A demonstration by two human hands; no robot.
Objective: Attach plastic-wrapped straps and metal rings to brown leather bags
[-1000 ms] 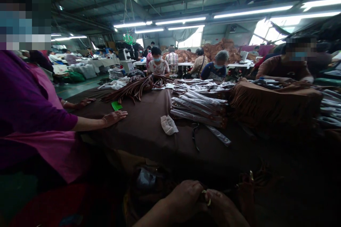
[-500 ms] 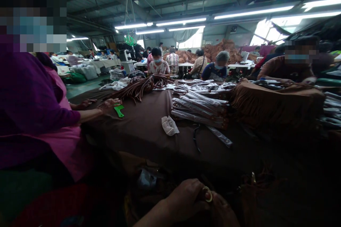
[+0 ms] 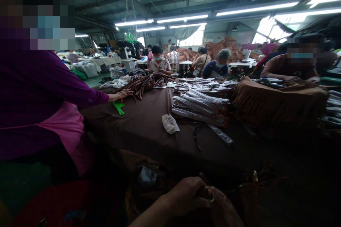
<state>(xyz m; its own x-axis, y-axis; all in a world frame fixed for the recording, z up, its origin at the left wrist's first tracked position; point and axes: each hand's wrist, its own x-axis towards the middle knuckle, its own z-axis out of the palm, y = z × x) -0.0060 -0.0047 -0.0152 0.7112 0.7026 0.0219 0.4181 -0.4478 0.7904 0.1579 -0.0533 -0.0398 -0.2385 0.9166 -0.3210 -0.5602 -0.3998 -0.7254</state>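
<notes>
At the bottom centre my left hand (image 3: 186,193) is closed, its fingertips pinching a gold-coloured metal ring (image 3: 212,195). My right hand (image 3: 223,207) meets it from the other side, its fingers closed at the same ring. A thin brown strip (image 3: 204,179) pokes up behind my left fingers; whether it passes through the ring I cannot tell. Below the hands it is too dark to make out more. To their right lies a dark fringed piece (image 3: 259,181) with a small shiny metal part.
A brown-covered table (image 3: 141,127) spreads ahead, bearing wrapped straps (image 3: 199,104), a crumpled white wrapper (image 3: 170,124), a green scraper-like tool (image 3: 118,107) and a brown fringed piece (image 3: 279,95). At left a co-worker in a purple sleeve (image 3: 77,81) reaches over the table towards dark strips (image 3: 144,85).
The co-worker at left has reached farther across the table, past the green tool, to the dark strips. My hands stay together at the ring, which has turned slightly; a brown strip now shows behind them.
</notes>
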